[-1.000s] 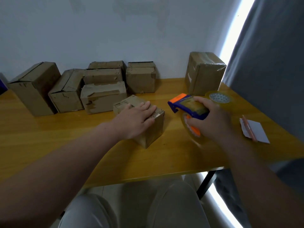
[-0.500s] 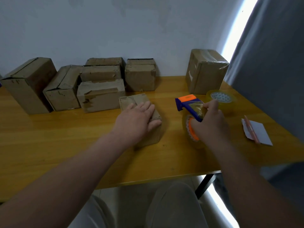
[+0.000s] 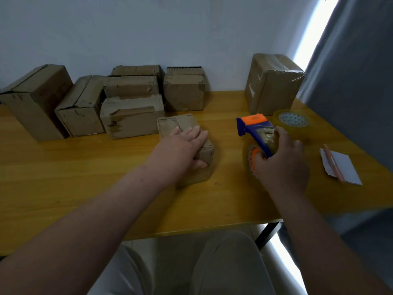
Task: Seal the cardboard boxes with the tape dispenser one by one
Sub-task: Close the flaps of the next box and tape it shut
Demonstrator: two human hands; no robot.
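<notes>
A plain pale grey painted wall (image 3: 148,28) stands behind the far edge of a glossy yellow wooden table (image 3: 63,177). A grey fabric curtain (image 3: 350,81) hangs past its right edge, beside a bright strip of daylight (image 3: 314,28). A black metal table leg (image 3: 268,233) shows under the near edge.

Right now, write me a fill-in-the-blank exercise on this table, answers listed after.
1. The right hand grips the blue and ____ tape dispenser.
2. The left hand lies flat on ____ of the small cardboard box.
3. The spare tape roll lies on the table to the dispenser's ____.
4. The pen lies on ____ paper.
Answers: orange; top; right; white.
</notes>
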